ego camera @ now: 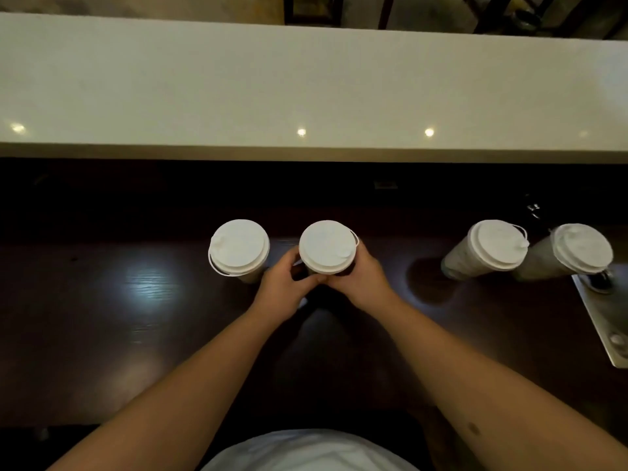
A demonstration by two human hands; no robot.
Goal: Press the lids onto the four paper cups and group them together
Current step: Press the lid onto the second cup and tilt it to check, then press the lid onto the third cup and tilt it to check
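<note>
Cups: four lidded on bench. Middle cup (327, 247) gripped by left hand (283, 287) and right hand (360, 280), just beside left cup (239, 248); right pair (494, 246) near far-right edge.

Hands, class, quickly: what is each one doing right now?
Left hand: curled round the second lidded paper cup from the left, gripping its side.
Right hand: gripping the same cup from the other side.

Single head-worn view, wide-angle, looked forward and steeply down from above the person's chest. Dark wooden counter (102, 334) filled the near field, close below; pale raised ledge (306, 90) crossed the far upper frame. Edges bowed. No second view.
</note>
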